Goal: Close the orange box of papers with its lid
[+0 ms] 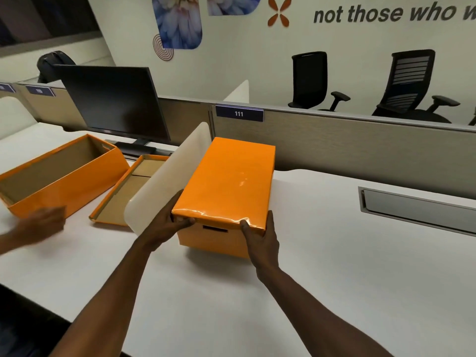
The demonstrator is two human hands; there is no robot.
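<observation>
Lid [233, 180] seated on orange box [213, 240]. My left hand [168, 224] and right hand [261, 240] pinch its near corners; glossy, slippery, stiff card, 12 o'clock.

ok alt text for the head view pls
Two bare hands, left hand and right hand, press a glossy orange cardboard lid onto an orange box on a white desk. Beyond a white divider panel, an open empty orange box and loose lid.
</observation>
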